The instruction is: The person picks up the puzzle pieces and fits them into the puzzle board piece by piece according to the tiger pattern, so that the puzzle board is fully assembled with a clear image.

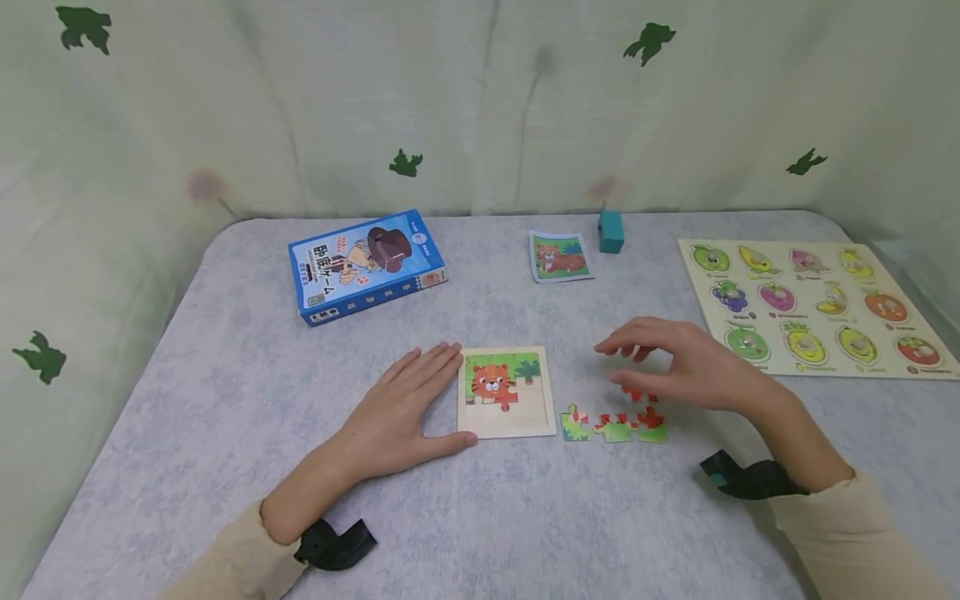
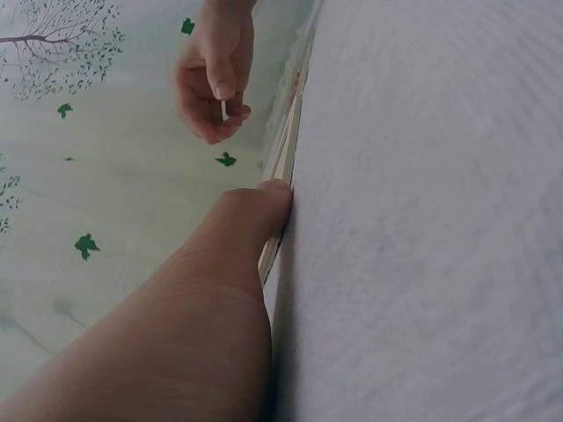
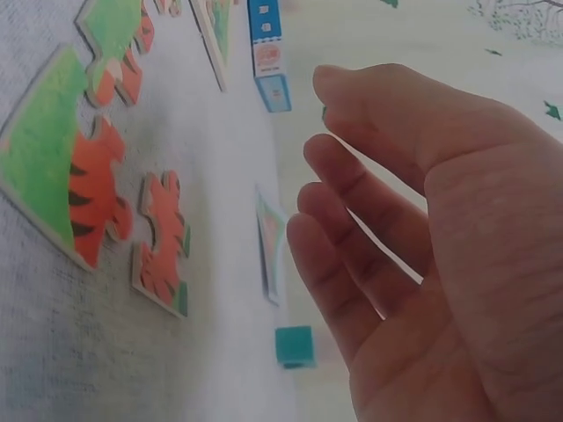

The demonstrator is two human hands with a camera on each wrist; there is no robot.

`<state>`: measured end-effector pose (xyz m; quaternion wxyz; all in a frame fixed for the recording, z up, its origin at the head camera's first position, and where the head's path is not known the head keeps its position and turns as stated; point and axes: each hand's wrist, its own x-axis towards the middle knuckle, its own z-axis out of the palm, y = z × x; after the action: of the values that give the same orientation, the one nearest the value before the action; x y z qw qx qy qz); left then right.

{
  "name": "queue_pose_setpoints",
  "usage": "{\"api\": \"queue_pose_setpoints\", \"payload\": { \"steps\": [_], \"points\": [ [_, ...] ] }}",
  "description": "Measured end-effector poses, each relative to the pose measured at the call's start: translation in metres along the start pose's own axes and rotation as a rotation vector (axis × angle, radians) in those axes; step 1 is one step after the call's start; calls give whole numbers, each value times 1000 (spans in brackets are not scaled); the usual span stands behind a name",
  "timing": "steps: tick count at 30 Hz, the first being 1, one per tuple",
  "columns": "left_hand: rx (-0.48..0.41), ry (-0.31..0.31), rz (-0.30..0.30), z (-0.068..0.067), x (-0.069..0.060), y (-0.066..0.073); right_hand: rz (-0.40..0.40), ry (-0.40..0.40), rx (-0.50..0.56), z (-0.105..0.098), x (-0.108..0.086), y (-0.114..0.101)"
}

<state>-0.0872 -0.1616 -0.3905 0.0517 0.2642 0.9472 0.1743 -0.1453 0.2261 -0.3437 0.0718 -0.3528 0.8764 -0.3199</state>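
A square wooden puzzle tray [image 1: 550, 417] lies on the table, with a tiger-face picture [image 1: 491, 382] filling its upper and left parts and bare wood at lower right. Flat on the table, my left hand [image 1: 397, 417] has its fingertips at the tray's left side and its thumb at the lower left corner. Above several loose puzzle pieces [image 1: 617, 429] hovers my right hand [image 1: 686, 362], its fingers loosely bent and nothing seen between them. One orange-striped piece [image 3: 163, 246] lies below that hand, partly hidden in the head view.
A blue game box [image 1: 367, 262] lies at back left. Behind the tray are a small tiger picture card [image 1: 558, 257] and a teal block [image 1: 611, 232]. At right lies a fruit puzzle board [image 1: 813, 308]. A pale curtain [image 1: 480, 100] hangs along the table's back edge.
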Motion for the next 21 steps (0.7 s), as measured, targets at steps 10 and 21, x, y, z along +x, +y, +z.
{"api": "queue_pose_setpoints", "payload": {
  "steps": [10, 21],
  "points": [
    [-3, -6, -5, 0, 0, 0, 54, -27, -13, -9, -6, 6],
    [-6, -1, 2, 0, 0, 0, 43, -40, -20, -14, -10, 9]
  ]
}}
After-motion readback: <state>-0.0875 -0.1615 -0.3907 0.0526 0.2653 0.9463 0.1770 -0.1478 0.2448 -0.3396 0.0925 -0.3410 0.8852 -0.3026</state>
